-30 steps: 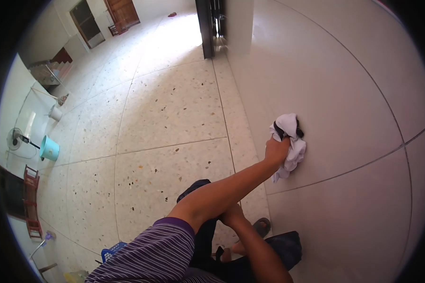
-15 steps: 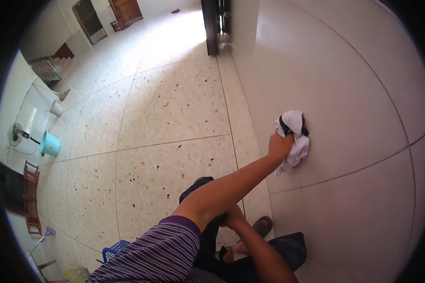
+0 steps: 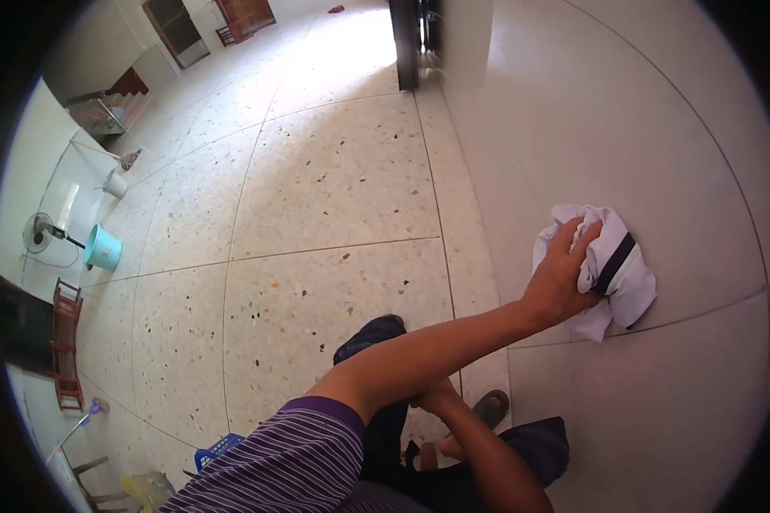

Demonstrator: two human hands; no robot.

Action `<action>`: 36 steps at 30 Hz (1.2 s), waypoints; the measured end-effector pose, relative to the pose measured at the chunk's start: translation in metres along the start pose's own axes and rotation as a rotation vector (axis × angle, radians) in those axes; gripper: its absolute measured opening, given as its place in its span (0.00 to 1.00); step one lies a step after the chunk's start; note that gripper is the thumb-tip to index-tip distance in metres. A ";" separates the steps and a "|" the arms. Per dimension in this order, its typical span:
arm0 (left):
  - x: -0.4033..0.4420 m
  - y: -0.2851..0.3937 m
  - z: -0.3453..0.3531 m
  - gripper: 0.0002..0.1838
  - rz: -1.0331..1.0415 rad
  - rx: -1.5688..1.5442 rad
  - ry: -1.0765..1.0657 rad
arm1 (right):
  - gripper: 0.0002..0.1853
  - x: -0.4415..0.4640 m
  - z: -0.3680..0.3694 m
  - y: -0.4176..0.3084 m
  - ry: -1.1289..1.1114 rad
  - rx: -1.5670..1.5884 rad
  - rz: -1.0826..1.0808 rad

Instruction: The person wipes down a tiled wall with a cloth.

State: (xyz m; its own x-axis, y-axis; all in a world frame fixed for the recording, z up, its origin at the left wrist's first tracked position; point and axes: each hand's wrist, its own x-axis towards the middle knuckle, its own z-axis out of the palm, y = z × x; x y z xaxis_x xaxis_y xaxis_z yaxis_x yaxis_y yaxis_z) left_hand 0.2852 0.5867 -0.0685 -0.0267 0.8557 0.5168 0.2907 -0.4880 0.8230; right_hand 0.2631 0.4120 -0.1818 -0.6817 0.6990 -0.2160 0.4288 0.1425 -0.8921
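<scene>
My left hand (image 3: 560,282) is closed on a bunched white cloth (image 3: 629,278) with a black stripe. It presses the cloth against the pale tiled wall (image 3: 624,145) on the right, just above a tile joint. The left arm, in a purple striped sleeve, stretches across my right arm. My right hand (image 3: 436,397) rests low by my bent knee, partly under the left forearm, and its fingers are hidden. A sandalled foot (image 3: 491,409) stands close to the wall's base.
Speckled floor (image 3: 342,188) spreads to the left. Along the far left stand a fan (image 3: 39,232), a teal bucket (image 3: 103,248), a white bucket (image 3: 115,184) and a brown wooden bench (image 3: 66,346). Near my left side are a blue basket (image 3: 218,451) and a yellowish bag (image 3: 150,492).
My left hand has moved the cloth right and slightly down along the wall, and the cloth is now more spread. My right hand stays by the knee. The view has shifted slightly.
</scene>
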 end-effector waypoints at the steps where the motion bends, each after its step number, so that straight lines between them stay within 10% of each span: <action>1: 0.000 0.000 -0.001 0.49 -0.011 0.011 0.029 | 0.26 0.000 0.001 0.005 0.000 -0.001 0.000; 8: -0.007 -0.052 0.021 0.30 -0.781 -0.311 -0.062 | 0.38 0.004 -0.032 -0.031 -0.414 -0.047 0.405; 13: -0.017 -0.032 0.023 0.27 -0.712 -0.360 -0.014 | 0.33 0.002 -0.017 -0.008 -0.120 -0.152 0.025; 19: -0.001 0.011 -0.011 0.27 -0.643 -0.584 -0.094 | 0.36 0.012 -0.051 -0.008 -0.417 0.316 0.508; 21: 0.010 0.008 -0.024 0.26 -0.713 -0.820 -0.135 | 0.30 0.014 -0.057 0.007 0.058 0.201 0.115; 24: 0.021 0.008 -0.043 0.22 -0.568 -1.412 -0.218 | 0.20 0.010 -0.108 -0.052 0.409 0.803 0.263; 28: 0.028 0.019 -0.071 0.21 -0.478 -1.648 -0.425 | 0.14 -0.009 -0.155 0.010 0.643 1.454 -0.151; 36: -0.008 0.072 -0.100 0.39 -0.093 -0.352 -0.513 | 0.41 -0.099 -0.177 -0.038 0.777 1.162 -0.351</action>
State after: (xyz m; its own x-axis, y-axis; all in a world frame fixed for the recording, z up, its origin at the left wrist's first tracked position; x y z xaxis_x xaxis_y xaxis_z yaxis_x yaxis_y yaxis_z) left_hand 0.2110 0.5277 0.0107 0.4513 0.8282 0.3324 -0.0258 -0.3602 0.9325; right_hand 0.4190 0.4617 -0.0565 0.0030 1.0000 0.0075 -0.6647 0.0076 -0.7471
